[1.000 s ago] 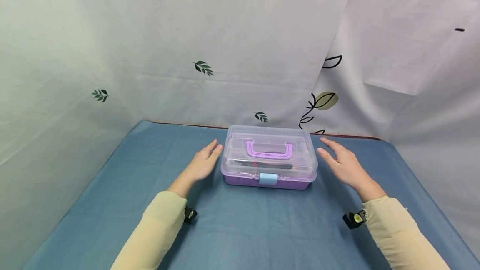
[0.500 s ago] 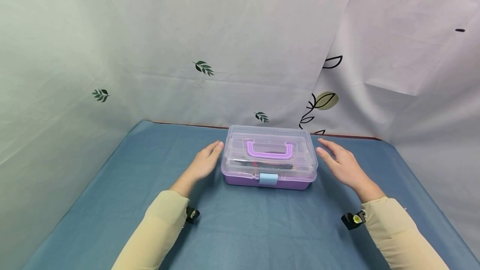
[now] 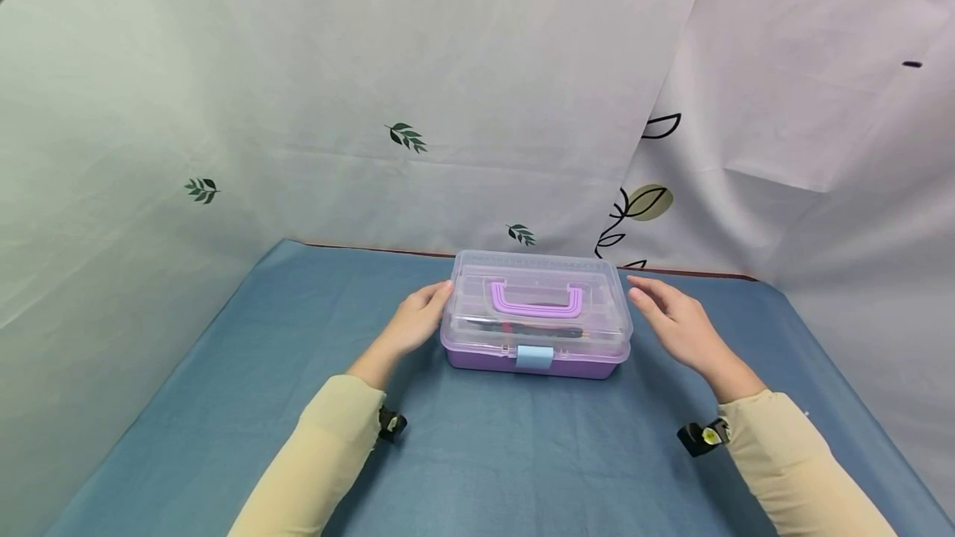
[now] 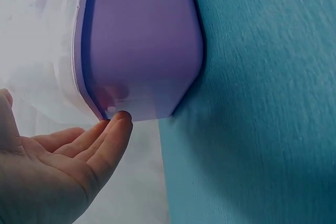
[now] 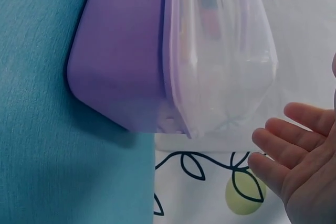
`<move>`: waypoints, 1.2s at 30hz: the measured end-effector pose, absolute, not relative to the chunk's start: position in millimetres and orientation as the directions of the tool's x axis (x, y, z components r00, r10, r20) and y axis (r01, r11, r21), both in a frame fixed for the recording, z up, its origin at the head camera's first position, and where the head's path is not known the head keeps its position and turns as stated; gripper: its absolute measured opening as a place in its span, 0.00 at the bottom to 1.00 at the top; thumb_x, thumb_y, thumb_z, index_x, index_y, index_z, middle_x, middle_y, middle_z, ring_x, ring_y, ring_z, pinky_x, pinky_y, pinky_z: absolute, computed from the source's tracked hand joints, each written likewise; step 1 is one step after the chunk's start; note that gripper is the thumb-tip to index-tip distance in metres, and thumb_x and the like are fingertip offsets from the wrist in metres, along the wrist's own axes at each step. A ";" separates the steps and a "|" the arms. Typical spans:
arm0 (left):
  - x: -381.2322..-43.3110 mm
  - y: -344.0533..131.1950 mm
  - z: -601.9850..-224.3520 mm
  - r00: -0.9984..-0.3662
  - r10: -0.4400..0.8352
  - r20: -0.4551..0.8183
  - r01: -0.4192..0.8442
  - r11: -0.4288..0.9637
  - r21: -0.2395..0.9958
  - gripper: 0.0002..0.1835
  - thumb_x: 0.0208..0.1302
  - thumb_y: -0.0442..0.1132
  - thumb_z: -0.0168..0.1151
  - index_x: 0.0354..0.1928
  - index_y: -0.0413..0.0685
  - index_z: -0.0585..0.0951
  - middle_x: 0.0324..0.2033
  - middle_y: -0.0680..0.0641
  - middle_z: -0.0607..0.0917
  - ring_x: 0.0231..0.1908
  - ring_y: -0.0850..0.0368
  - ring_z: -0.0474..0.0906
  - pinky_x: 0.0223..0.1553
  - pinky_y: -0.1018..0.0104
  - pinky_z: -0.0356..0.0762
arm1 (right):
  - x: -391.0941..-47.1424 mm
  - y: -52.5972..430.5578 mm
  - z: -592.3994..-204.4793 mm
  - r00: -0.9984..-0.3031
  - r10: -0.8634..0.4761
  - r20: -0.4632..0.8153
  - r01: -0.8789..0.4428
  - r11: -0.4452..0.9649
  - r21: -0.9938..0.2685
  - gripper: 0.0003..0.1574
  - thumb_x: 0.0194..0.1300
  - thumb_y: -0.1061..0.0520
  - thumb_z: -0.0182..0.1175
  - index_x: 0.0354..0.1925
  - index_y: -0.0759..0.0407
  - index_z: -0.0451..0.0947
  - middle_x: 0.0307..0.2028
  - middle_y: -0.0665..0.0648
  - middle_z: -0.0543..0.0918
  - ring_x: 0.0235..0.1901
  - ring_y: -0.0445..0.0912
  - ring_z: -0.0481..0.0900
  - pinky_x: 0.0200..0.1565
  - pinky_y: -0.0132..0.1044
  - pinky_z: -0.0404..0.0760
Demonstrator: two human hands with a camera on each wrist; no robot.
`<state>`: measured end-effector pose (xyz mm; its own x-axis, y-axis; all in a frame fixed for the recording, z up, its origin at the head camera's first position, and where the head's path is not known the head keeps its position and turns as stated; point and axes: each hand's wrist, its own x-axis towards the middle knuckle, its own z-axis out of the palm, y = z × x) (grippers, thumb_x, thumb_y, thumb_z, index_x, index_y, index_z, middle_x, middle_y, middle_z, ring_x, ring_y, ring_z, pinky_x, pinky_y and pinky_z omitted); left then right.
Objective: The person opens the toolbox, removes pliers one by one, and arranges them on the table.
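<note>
A purple storage box (image 3: pixel 477 359) with a clear lid stands closed near the back of the table. On the lid lies a folded purple handle (image 3: pixel 537 309), and a light blue latch (image 3: pixel 534 357) sits at the front. Dark slim items (image 3: pixel 525 328) show through the lid. My left hand (image 3: pixel 414 321) is at the box's left side, fingers extended, fingertips right at the lid's rim in the left wrist view. To the right of the box, my right hand (image 3: pixel 682 330) holds nothing; its fingers are relaxed and a gap separates them from the lid in the right wrist view.
A blue cloth (image 3: pixel 515 454) covers the table. White fabric walls (image 3: pixel 477 89) printed with leaves rise behind it and on both sides, close behind the box. Each wrist carries a small black camera (image 3: pixel 701 437).
My left hand has moved right, up to the left side of the box. My right hand has shifted slightly left toward it. The box stays in place.
</note>
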<state>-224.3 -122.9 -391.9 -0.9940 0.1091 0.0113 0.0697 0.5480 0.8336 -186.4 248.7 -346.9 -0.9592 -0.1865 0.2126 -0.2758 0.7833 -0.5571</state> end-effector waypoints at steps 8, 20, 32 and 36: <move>-224.1 -118.6 -389.6 -0.996 0.082 -0.041 0.008 0.521 0.854 0.39 0.68 0.62 0.44 0.67 0.36 0.64 0.63 0.36 0.71 0.62 0.42 0.69 0.61 0.49 0.70 | -185.0 245.1 -342.5 -0.955 -0.194 0.223 -0.289 0.773 -0.565 0.33 0.74 0.42 0.41 0.65 0.62 0.66 0.60 0.68 0.73 0.56 0.63 0.73 0.51 0.62 0.74; -229.2 -118.0 -383.2 -0.967 0.081 -0.243 -0.208 0.306 0.929 0.42 0.64 0.57 0.55 0.70 0.37 0.57 0.62 0.32 0.70 0.55 0.40 0.75 0.47 0.54 0.82 | -181.6 237.5 -336.6 -0.953 -0.209 0.218 -0.301 0.711 -0.635 0.31 0.74 0.42 0.42 0.60 0.63 0.71 0.55 0.65 0.78 0.56 0.60 0.75 0.53 0.60 0.74; -234.5 -120.5 -385.9 -0.957 0.068 -0.284 -0.254 0.280 0.926 0.42 0.61 0.59 0.58 0.68 0.37 0.62 0.58 0.35 0.74 0.52 0.44 0.78 0.42 0.59 0.84 | -179.7 228.7 -330.8 -0.954 -0.265 0.144 -0.255 0.456 -0.853 0.33 0.75 0.43 0.40 0.57 0.69 0.72 0.53 0.67 0.80 0.46 0.34 0.81 0.48 0.22 0.78; -236.5 -121.8 -387.5 -0.953 0.059 -0.297 -0.270 0.277 0.922 0.41 0.59 0.60 0.60 0.65 0.36 0.66 0.56 0.36 0.76 0.50 0.46 0.79 0.40 0.60 0.84 | -178.1 224.3 -330.1 -0.956 -0.286 0.071 -0.175 0.357 -0.917 0.36 0.74 0.41 0.41 0.56 0.72 0.71 0.52 0.68 0.80 0.46 0.38 0.82 0.48 0.26 0.80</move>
